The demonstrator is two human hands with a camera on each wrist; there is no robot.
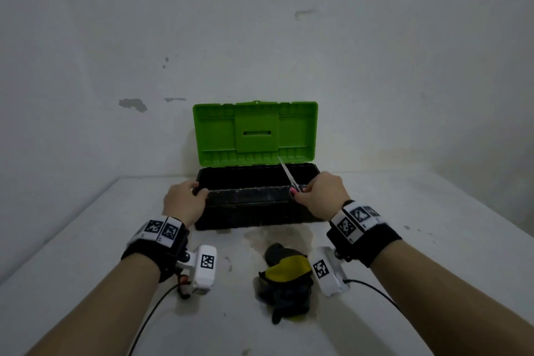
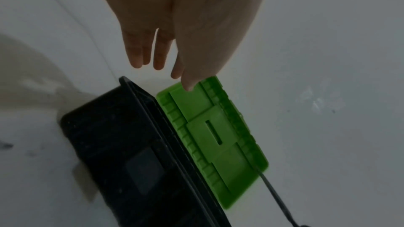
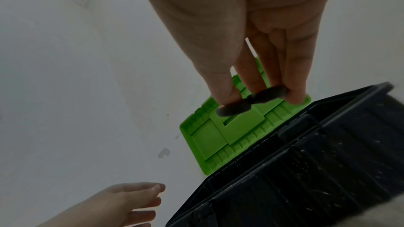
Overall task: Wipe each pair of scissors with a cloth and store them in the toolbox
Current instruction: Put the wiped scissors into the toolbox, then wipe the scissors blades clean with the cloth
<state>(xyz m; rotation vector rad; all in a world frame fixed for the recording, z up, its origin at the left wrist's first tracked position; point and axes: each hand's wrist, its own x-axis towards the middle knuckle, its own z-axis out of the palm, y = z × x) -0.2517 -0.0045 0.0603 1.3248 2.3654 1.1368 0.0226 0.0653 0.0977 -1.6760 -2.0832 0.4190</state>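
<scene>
L hand point(image 1: 185, 200) loose-fingered, R hand point(image 1: 321, 193) pinching scissors point(image 1: 286, 172)

A: Head view: dim, flat, cool-grey light, source out of frame; no glare; only a faint soft shadow beside the cloth point(image 1: 284, 277) on the table point(image 1: 404, 240).
B: Edge effects?
A: Darkening toward the corners of the wall point(image 1: 260, 37); forearms stretched by the wide lens.
B: Wrist views?
A: Darker than the head view, soft throughout. Left hand point(image 2: 174, 23) shaded against a pale background; green lid point(image 2: 210, 135) the one vivid tone; black toolbox point(image 2: 113, 144) almost without detail, a few tiny bright specks in the right wrist view. Right hand point(image 3: 251, 32) close, underexposed, out of focus; scissors point(image 3: 251, 101) handles smeared by blur.
</scene>
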